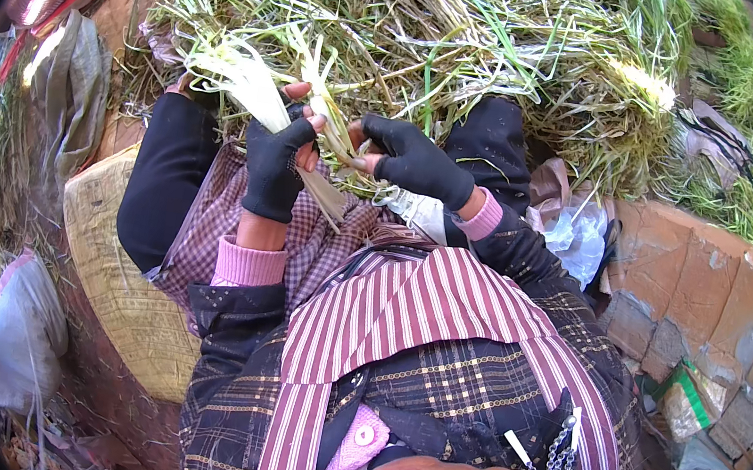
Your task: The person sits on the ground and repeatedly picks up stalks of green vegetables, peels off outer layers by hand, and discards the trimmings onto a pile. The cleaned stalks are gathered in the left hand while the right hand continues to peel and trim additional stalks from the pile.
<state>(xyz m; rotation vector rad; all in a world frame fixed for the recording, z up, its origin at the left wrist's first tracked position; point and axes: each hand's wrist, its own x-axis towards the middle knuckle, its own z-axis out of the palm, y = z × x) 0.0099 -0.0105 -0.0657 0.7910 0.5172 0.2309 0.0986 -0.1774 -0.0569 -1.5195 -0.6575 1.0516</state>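
My left hand (281,158), in a black fingerless glove, grips a bundle of pale, whitish-green plant strips (247,79). Their loose ends fan out above the fist, and a flat dry tail hangs below it. My right hand (418,158), gloved the same way, pinches the lower end of a thinner bunch of yellowish stalks (334,126). The tips of my left fingers also touch this bunch, so it stands between both hands. Both hands are above my lap, over a checked cloth (213,228). Fingers partly hide where the stalks are held.
A large heap of cut grassy stalks (410,33) spreads in front of my knees. I sit beside a yellowish woven sack or cushion (123,266). A low brick wall (693,269) and clear plastic (571,243) are on the right. A stuffed whitish bag (21,331) stands at left.
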